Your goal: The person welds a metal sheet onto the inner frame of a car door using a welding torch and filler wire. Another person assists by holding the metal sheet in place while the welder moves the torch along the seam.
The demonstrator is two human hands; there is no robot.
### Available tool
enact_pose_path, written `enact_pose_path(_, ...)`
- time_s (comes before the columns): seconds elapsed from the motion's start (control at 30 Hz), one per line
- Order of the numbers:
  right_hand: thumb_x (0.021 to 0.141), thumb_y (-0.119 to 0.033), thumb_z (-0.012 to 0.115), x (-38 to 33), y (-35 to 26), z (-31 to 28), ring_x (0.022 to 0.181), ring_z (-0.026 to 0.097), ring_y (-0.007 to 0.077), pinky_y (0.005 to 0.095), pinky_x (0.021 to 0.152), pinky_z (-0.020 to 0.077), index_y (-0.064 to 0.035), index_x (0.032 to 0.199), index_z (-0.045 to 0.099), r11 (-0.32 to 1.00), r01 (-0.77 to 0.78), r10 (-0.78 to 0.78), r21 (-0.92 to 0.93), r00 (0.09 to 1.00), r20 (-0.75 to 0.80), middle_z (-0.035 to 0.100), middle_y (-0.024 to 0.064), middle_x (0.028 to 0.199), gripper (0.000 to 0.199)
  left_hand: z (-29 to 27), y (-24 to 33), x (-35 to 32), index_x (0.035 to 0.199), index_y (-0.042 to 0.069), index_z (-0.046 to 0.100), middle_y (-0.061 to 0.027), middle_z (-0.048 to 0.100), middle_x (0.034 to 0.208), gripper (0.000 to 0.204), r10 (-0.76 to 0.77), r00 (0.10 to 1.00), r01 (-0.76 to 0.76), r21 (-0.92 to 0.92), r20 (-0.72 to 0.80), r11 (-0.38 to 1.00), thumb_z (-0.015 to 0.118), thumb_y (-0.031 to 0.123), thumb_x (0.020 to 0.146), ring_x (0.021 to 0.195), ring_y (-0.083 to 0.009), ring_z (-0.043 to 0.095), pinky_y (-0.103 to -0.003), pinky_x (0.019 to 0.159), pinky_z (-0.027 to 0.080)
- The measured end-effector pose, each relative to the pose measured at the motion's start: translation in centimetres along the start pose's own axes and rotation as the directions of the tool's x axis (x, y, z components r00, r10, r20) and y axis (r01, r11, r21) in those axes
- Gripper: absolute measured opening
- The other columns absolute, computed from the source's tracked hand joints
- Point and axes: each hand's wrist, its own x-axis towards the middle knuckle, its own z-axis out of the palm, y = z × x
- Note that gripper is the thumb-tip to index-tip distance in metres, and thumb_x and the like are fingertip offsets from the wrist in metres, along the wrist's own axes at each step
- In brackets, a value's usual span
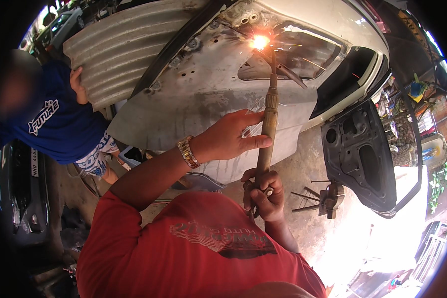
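A brass gas torch (266, 129) points up and away from me, its thin nozzle ending at a bright orange glow (260, 42) with sparks flying off to the right. My left hand (228, 135), a gold watch on its wrist, steadies the torch barrel between thumb and fingers. Lower down, my right hand (269, 196) wraps round the rear of the torch beside its valve knob. The glow sits on a bare grey metal car panel (198, 111), close to the upper left edge of a window-like opening (308, 52). A dark strip of metal (291, 75) slants across that opening.
At the left, another person in a blue shirt (49, 111) rests a hand on a corrugated metal sheet (129, 47). A detached dark door shell (360, 154) stands at the right. Near it, a bench vise (331, 199) and several rods lie on the concrete floor (303, 171).
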Motion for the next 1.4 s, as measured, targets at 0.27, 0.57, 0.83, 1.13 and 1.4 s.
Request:
enact_pose_path(0.27, 0.1, 0.01, 0.052, 0.18, -0.12, 0.01, 0.06, 0.063, 0.0107, 0.0218, 0.051, 0.0498, -0.0062, 0.108, 0.044, 1.0, -0.008, 0.008, 0.02, 1.0, -0.001, 0.056, 0.0304, 0.122, 0.02, 0.21, -0.27, 0.13, 0.137, 0.009, 0.066, -0.0155, 0.074, 0.109, 0.057, 0.013, 1.0, -0.013, 0.0, -0.01, 1.0, 0.072, 0.051, 0.099, 0.097, -0.0353, 0.063, -0.047, 0.09, 0.052)
enact_pose_path(0.57, 0.1, 0.01, 0.051, 0.27, -0.49, 0.15, 0.06, 0.061, 0.0098, 0.0212, 0.05, 0.0494, -0.007, 0.107, 0.042, 1.0, -0.027, 0.027, -0.001, 1.0, 0.001, 0.054, 0.0289, 0.122, 0.021, 0.15, -0.22, 0.14, 0.136, 0.008, 0.067, -0.0164, 0.074, 0.113, 0.058, 0.012, 1.0, -0.012, -0.001, -0.008, 1.0, 0.072, 0.052, 0.099, 0.1, -0.0369, 0.065, -0.047, 0.093, 0.052)
enact_pose_path(0.83, 0.101, 0.01, 0.051, 0.3, -0.3, 0.23, 0.06, 0.06, 0.0094, 0.0212, 0.05, 0.0484, -0.0069, 0.108, 0.042, 1.0, -0.021, 0.021, 0.008, 1.0, -0.001, 0.055, 0.0291, 0.122, 0.02, -0.09, 0.05, 0.1, 0.14, 0.008, 0.065, -0.0159, 0.074, 0.115, 0.06, 0.007, 1.0, -0.007, -0.003, 0.006, 1.0, 0.072, 0.052, 0.099, 0.1, -0.0367, 0.065, -0.047, 0.092, 0.053)
enact_pose_path(1.13, 0.1, 0.01, 0.051, 0.35, -0.18, 0.39, 0.06, 0.061, 0.0096, 0.0216, 0.051, 0.0485, -0.0068, 0.108, 0.043, 1.0, -0.007, 0.007, 0.001, 1.0, -0.005, 0.056, 0.0289, 0.122, 0.021, -0.01, -0.45, 0.02, 0.144, 0.009, 0.063, -0.0136, 0.07, 0.108, 0.056, 0.058, 0.998, -0.057, 0.027, -0.013, 0.998, 0.076, 0.041, 0.099, 0.093, -0.026, 0.065, -0.04, 0.086, 0.053)
enact_pose_path(1.4, 0.099, 0.011, 0.051, 0.45, -0.22, 0.51, 0.061, 0.061, 0.0097, 0.0215, 0.052, 0.0497, -0.0073, 0.108, 0.043, 1.0, -0.017, 0.017, 0.008, 1.0, -0.008, 0.055, 0.0294, 0.122, 0.022, -0.3, -0.31, 0.09, 0.144, 0.009, 0.063, -0.0131, 0.07, 0.107, 0.056, 0.052, 0.999, -0.052, 0.029, 0.0, 0.998, 0.076, 0.04, 0.099, 0.092, -0.0261, 0.065, -0.04, 0.086, 0.053)
